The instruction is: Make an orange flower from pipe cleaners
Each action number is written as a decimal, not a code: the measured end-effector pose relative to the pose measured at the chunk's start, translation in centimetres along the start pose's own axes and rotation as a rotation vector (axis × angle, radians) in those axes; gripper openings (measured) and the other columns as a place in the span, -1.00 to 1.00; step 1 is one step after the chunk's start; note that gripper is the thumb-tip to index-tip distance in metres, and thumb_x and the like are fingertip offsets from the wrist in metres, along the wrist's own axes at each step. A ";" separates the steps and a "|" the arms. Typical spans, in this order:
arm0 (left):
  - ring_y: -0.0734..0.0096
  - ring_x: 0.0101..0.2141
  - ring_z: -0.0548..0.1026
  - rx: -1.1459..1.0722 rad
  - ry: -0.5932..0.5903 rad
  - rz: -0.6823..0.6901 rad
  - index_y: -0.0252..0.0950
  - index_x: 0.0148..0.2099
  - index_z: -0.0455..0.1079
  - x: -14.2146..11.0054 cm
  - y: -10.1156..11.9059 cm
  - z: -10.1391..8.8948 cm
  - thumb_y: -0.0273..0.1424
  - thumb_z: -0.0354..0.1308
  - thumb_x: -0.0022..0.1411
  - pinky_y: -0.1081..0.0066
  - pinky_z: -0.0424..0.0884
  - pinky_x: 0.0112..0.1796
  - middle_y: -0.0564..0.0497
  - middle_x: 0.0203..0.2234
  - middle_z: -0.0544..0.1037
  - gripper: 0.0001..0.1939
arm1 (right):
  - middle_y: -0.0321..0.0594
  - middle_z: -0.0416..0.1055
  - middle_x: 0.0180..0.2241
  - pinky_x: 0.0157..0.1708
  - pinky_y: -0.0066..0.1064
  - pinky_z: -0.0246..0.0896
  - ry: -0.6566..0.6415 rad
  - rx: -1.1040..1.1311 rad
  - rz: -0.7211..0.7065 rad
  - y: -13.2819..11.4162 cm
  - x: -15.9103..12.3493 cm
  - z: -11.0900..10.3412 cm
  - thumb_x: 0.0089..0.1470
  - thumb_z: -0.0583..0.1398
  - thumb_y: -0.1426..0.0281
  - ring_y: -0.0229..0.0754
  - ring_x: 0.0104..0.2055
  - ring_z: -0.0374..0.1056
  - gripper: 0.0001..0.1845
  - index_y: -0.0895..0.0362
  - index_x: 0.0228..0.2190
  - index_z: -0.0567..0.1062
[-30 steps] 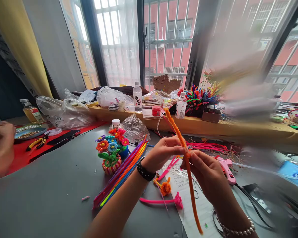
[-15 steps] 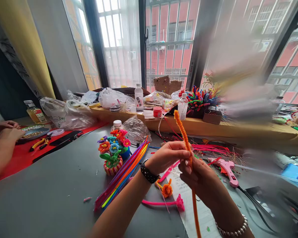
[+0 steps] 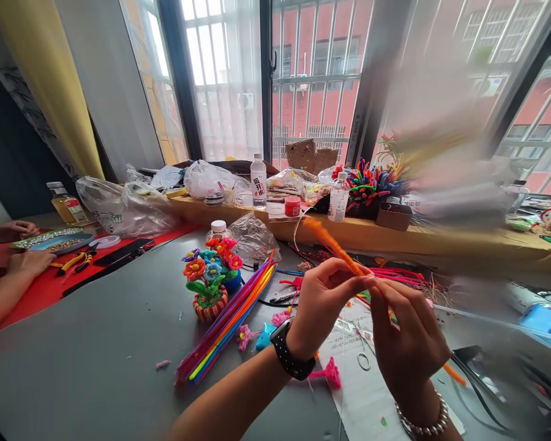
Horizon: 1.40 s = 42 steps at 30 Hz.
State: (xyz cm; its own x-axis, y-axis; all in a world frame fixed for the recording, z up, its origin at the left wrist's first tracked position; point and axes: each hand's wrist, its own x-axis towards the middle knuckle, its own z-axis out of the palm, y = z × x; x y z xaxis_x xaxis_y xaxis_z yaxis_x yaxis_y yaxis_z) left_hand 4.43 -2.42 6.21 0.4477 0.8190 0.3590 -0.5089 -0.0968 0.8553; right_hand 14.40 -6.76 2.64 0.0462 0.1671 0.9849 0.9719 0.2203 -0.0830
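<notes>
An orange pipe cleaner (image 3: 333,242) is pinched between the fingertips of both hands above the desk. My left hand (image 3: 324,300), with a black watch strap at the wrist, closes thumb and forefinger on it; its fuzzy end slants up to the left. Touching those fingertips, my right hand (image 3: 406,324) also grips it, and the tail (image 3: 454,375) comes out beyond that hand at the lower right. Beneath the hands are a paper sheet (image 3: 362,398), scissors (image 3: 363,360) and a pink pipe-cleaner flower (image 3: 331,373).
A bundle of coloured pipe cleaners (image 3: 229,324) lies left of my forearm, beside a potted pipe-cleaner bouquet (image 3: 210,288). Bottles, including a water bottle (image 3: 258,184), line the ledge. At far left, another person's hands (image 3: 30,263) rest near a bead tray (image 3: 73,244).
The pipe cleaner has swung from nearly upright to slanting left. My right hand has turned and moved right, my left hand slightly right. The other person's nearer hand has shifted lower.
</notes>
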 end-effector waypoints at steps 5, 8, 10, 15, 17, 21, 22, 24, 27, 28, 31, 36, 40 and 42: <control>0.41 -0.34 0.44 0.178 0.010 0.089 -0.29 -0.41 0.50 0.4 0.3 -0.7 -0.42 0.21 -0.03 0.45 0.34 -0.28 0.00 -0.44 0.51 -0.92 | -0.25 0.43 -0.44 -0.33 -0.38 0.24 -0.027 0.196 0.176 -0.1 0.2 -0.1 -0.06 0.19 0.51 -0.23 -0.37 0.34 -0.88 0.08 -0.39 0.42; 0.44 -0.37 0.43 0.292 -0.044 0.143 -0.27 -0.45 0.51 0.6 1.1 -1.4 -0.44 0.21 -0.03 0.46 0.34 -0.28 0.01 -0.46 0.51 -0.94 | -0.28 0.40 -0.50 -0.45 -0.44 0.24 -0.169 0.529 0.463 0.0 0.7 -0.3 -0.06 0.19 0.42 -0.27 -0.44 0.32 -0.98 0.10 -0.49 0.43; 0.48 -0.41 0.42 0.298 -0.099 0.143 -0.28 -0.45 0.51 0.7 1.7 -1.7 -0.45 0.21 -0.03 0.48 0.34 -0.31 0.02 -0.48 0.50 -0.94 | -0.29 0.38 -0.55 -0.52 -0.46 0.20 -0.314 0.778 0.643 0.1 1.2 -0.5 -0.06 0.19 0.34 -0.28 -0.49 0.29 -0.90 0.11 -0.52 0.45; 0.53 -0.48 0.38 0.177 -0.261 0.010 -0.34 -0.46 0.50 1.0 2.5 -2.4 -0.49 0.20 -0.03 0.51 0.32 -0.38 0.03 -0.53 0.45 -0.94 | -0.33 0.32 -0.68 -0.53 -0.50 0.11 -0.543 1.214 1.027 0.1 2.1 -1.0 -0.11 0.21 0.25 -0.34 -0.57 0.20 -0.77 0.14 -0.63 0.45; 0.52 -0.47 0.38 0.151 -0.328 -0.033 -0.35 -0.46 0.50 1.1 2.6 -2.5 -0.48 0.21 -0.04 0.51 0.31 -0.39 0.02 -0.53 0.44 -0.94 | -0.33 0.32 -0.68 -0.55 -0.52 0.09 -0.592 1.323 1.146 0.1 2.2 -1.1 -0.12 0.22 0.27 -0.37 -0.60 0.18 -0.78 0.15 -0.64 0.46; 0.55 -0.48 0.35 0.070 -0.412 -0.069 -0.35 -0.45 0.50 1.1 2.3 -2.6 -0.46 0.21 -0.03 0.52 0.27 -0.40 0.04 -0.56 0.41 -0.93 | -0.34 0.30 -0.69 -0.62 -0.56 0.05 -0.711 1.584 1.282 0.0 1.7 -0.7 -0.18 0.26 0.26 -0.41 -0.65 0.15 -0.77 0.17 -0.64 0.45; 0.55 -0.49 0.34 0.034 -0.432 -0.084 -0.35 -0.45 0.50 1.2 2.1 -2.7 -0.46 0.20 -0.02 0.52 0.26 -0.41 0.04 -0.56 0.41 -0.93 | -0.34 0.28 -0.70 -0.64 -0.57 0.04 -0.734 1.656 1.296 -0.1 1.5 -0.5 -0.19 0.27 0.24 -0.42 -0.67 0.13 -0.76 0.17 -0.64 0.45; 0.56 -0.50 0.34 -0.039 -0.466 -0.120 -0.35 -0.46 0.49 1.2 1.7 -2.9 -0.44 0.19 0.00 0.53 0.25 -0.44 0.04 -0.56 0.40 -0.91 | -0.36 0.26 -0.71 -0.68 -0.60 0.01 -0.779 1.779 1.325 -0.4 1.1 -0.1 -0.19 0.26 0.20 -0.44 -0.68 0.10 -0.73 0.16 -0.65 0.44; 0.57 -0.49 0.33 -0.083 -0.457 -0.150 -0.35 -0.49 0.47 1.5 1.2 -3.1 -0.40 0.20 -0.02 0.54 0.23 -0.44 0.05 -0.57 0.38 -0.89 | -0.34 0.29 -0.64 -0.66 -0.60 0.05 -0.818 1.831 1.366 -0.8 0.8 0.4 -0.18 0.25 0.19 -0.44 -0.65 0.13 -0.74 0.14 -0.59 0.46; 0.57 -0.48 0.33 -0.082 -0.446 -0.149 -0.35 -0.49 0.47 1.5 1.1 -3.2 -0.39 0.20 -0.02 0.54 0.22 -0.43 0.05 -0.57 0.37 -0.88 | -0.33 0.30 -0.62 -0.65 -0.59 0.07 -0.814 1.814 1.363 -0.8 0.8 0.4 -0.18 0.25 0.19 -0.43 -0.64 0.14 -0.75 0.14 -0.56 0.47; 0.60 -0.50 0.32 -0.016 -0.391 -0.120 -0.35 -0.41 0.48 1.7 1.2 -3.0 -0.37 0.18 0.01 0.53 0.23 -0.42 0.06 -0.52 0.36 -0.86 | -0.32 0.30 -0.60 -0.61 -0.54 0.13 -0.694 1.587 1.264 -0.7 1.0 0.3 -0.13 0.21 0.18 -0.41 -0.63 0.16 -0.74 0.14 -0.54 0.47; 0.54 -0.47 0.38 0.158 -0.122 -0.086 -0.39 -0.34 0.45 1.6 1.2 -2.1 -0.36 0.23 -0.07 0.49 0.28 -0.39 0.02 -0.47 0.44 -0.79 | -0.26 0.42 -0.55 -0.47 -0.46 0.22 -0.296 0.540 0.588 -0.1 0.9 0.1 0.01 0.13 0.34 -0.28 -0.49 0.33 -0.84 0.14 -0.44 0.49; 0.50 -0.45 0.41 0.166 -0.044 -0.067 -0.40 -0.41 0.43 1.3 0.7 -1.5 -0.35 0.28 -0.16 0.49 0.30 -0.38 0.00 -0.50 0.49 -0.77 | -0.15 0.49 -0.41 -0.31 -0.44 0.24 -0.050 -0.040 0.013 -0.1 0.4 0.0 -0.04 0.17 0.51 -0.23 -0.37 0.39 -0.87 0.21 -0.35 0.46; 0.49 -0.45 0.42 0.169 -0.057 -0.057 -0.40 -0.43 0.43 1.2 0.7 -1.4 -0.35 0.28 -0.15 0.49 0.32 -0.38 0.00 -0.50 0.51 -0.77 | -0.15 0.50 -0.41 -0.32 -0.45 0.25 -0.029 -0.105 -0.084 -0.1 0.3 0.0 -0.06 0.20 0.51 -0.24 -0.38 0.40 -0.85 0.21 -0.34 0.44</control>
State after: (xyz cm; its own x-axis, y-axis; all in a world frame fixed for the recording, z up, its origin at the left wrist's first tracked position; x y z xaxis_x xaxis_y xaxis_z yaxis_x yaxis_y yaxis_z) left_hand 3.59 -0.75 6.66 0.5157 0.7928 0.3249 -0.3532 -0.1487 0.9236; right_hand 14.26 -6.70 2.94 -0.0414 0.1807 0.9827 0.9909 0.1336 0.0172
